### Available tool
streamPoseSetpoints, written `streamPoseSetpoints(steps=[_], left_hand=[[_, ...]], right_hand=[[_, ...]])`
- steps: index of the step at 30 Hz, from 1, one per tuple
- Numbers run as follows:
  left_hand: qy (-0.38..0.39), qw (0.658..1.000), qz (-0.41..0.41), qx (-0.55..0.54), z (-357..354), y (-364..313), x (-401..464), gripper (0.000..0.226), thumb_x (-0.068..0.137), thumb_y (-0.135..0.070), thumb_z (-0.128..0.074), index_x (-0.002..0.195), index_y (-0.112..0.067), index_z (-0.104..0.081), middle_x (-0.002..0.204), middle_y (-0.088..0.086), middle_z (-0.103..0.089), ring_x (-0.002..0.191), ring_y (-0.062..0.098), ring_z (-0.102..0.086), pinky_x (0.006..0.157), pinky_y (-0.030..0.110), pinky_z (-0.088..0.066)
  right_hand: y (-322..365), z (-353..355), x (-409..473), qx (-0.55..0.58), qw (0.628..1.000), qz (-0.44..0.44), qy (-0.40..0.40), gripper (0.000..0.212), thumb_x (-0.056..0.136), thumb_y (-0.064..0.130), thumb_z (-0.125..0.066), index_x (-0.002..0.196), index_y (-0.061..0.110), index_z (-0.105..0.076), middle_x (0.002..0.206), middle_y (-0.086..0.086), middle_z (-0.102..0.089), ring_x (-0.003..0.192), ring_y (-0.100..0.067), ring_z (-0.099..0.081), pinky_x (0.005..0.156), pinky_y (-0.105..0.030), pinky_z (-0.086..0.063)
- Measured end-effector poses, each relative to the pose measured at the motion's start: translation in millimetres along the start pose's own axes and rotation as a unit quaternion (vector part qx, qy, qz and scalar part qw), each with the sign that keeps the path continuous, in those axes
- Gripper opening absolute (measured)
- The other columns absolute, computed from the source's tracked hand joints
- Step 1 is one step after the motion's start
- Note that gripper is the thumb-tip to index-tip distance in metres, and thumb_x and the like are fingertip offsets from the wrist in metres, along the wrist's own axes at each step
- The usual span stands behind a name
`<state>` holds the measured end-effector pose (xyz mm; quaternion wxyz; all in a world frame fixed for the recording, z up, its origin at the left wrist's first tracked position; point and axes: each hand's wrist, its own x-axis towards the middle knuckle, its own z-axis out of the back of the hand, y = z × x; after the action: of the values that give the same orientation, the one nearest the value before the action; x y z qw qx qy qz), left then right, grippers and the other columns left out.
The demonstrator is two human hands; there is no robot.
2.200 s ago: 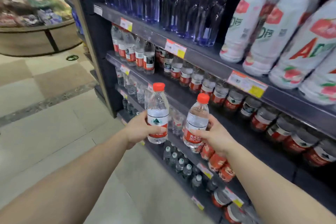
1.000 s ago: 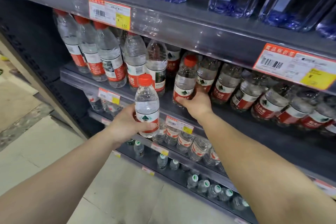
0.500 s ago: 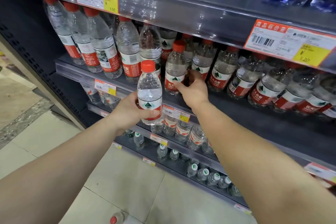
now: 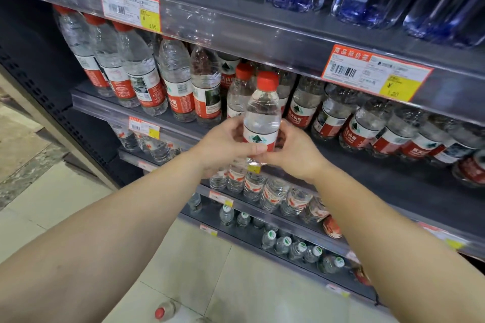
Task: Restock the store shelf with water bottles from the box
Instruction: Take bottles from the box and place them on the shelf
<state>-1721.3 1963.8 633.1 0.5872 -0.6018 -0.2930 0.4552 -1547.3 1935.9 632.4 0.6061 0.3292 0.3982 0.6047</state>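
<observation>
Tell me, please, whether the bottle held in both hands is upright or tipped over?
Upright. The held bottle has its red cap at the top and its label level, gripped low down by the left hand and the right hand, before the shelf.

We read "3.50" on the yellow patch of the price tag [image 4: 130,8] at upper left. On the price tag [image 4: 375,72] at right, a red header of Chinese characters tops a barcode, with "1.20" on its yellow patch. The shelved bottles' [image 4: 360,127] red labels carry white Chinese characters, too blurred to read surely.
</observation>
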Motion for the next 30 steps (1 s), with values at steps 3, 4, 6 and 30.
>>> streamPoseSetpoints(steps=[3,4,6,30], left_hand=[[-0.024,0.999,0.022,0.028,9.8,1.6,-3.7,0.084,0.074,-0.021,-0.08,0.146,-0.024,-0.037,0.14,-0.001,-0.051,0.126,0.013,-0.048,0.107,0.034,-0.039],[-0.041,0.998,0.032,0.038,15.5,5.5,-6.4,0.081,0.075,-0.023,-0.08,0.145,-0.024,-0.038,0.14,-0.001,-0.05,0.128,0.015,-0.047,0.107,0.035,-0.039],[-0.06,0.996,0.046,0.046,27.7,16.8,-12.2,0.072,0.076,-0.022,-0.079,0.14,-0.022,-0.045,0.136,0.001,-0.055,0.124,0.016,-0.052,0.104,0.034,-0.042],[-0.076,0.96,0.035,0.266,2.9,-10.7,-27.3,0.06,0.09,-0.039,-0.064,0.142,-0.018,-0.044,0.144,0.004,-0.049,0.126,0.02,-0.05,0.102,0.029,-0.04]], right_hand=[[-7.8,4.1,9.8,-0.028,0.994,-0.033,-0.097,0.067,0.065,0.027,-0.089,0.121,0.022,-0.053,0.111,0.01,-0.061,0.099,-0.008,-0.059,0.086,-0.025,-0.046],[-13.8,3.5,16.7,-0.029,0.991,-0.05,-0.12,0.067,0.066,0.026,-0.088,0.123,0.02,-0.054,0.115,0.006,-0.063,0.103,-0.011,-0.059,0.087,-0.025,-0.045],[-26.4,-0.2,31.9,-0.035,0.987,-0.072,-0.142,0.067,0.068,0.024,-0.087,0.126,0.016,-0.054,0.124,-0.001,-0.064,0.112,-0.019,-0.06,0.09,-0.026,-0.044],[-2.0,10.8,-35.8,-0.123,0.977,-0.128,-0.115,0.071,0.094,0.04,-0.056,0.152,0.018,-0.024,0.157,-0.003,-0.029,0.144,-0.021,-0.027,0.116,-0.033,-0.026]])
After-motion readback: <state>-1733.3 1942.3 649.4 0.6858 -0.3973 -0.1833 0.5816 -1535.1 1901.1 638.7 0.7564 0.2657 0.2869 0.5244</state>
